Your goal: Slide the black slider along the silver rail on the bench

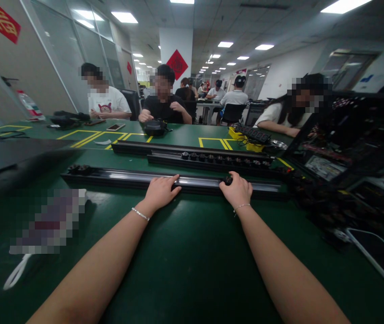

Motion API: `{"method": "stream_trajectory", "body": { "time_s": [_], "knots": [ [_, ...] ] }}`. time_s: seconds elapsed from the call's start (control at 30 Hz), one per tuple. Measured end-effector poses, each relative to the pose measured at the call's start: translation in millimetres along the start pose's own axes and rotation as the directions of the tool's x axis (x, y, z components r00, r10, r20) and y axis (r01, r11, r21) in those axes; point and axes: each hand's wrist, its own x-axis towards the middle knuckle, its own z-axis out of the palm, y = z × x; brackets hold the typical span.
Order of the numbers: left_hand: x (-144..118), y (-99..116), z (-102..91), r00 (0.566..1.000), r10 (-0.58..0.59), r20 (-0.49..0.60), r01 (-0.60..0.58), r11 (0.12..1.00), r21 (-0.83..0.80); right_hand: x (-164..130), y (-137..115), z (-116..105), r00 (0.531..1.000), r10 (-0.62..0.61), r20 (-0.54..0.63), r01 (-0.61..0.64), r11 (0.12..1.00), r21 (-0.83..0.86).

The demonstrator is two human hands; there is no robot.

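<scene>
A long black rail (124, 175) with a shiny inner channel lies crosswise on the green table. My left hand (161, 191) rests on its near edge around the middle, thumb and forefinger apart. Farther right, my right hand (237, 189) has its fingers closed around a small round black part (227, 180) in the channel. A pair of similar black parts (79, 168) sits at the rail's left end. Behind it, a second black rail (212, 159) carries a row of several such round parts. Another rail (134, 147) lies beyond that one.
A heap of small black parts (327, 202) lies at the right, near a white-edged tablet-like object (377, 256). At left are a blurred-out phone-like item (52, 220) with a strap and a dark panel (6, 153). People sit across the table, near a black pouch (155, 127).
</scene>
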Motion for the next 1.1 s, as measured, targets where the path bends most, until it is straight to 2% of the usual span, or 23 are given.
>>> {"method": "stream_trajectory", "body": {
  "time_s": [1.1],
  "knots": [
    [1,0,-0.5,1.000,-0.015,0.022,0.015,1.000,-0.017,8,21,-4,0.998,0.061,-0.035,-0.061,0.998,0.003]
  ]
}}
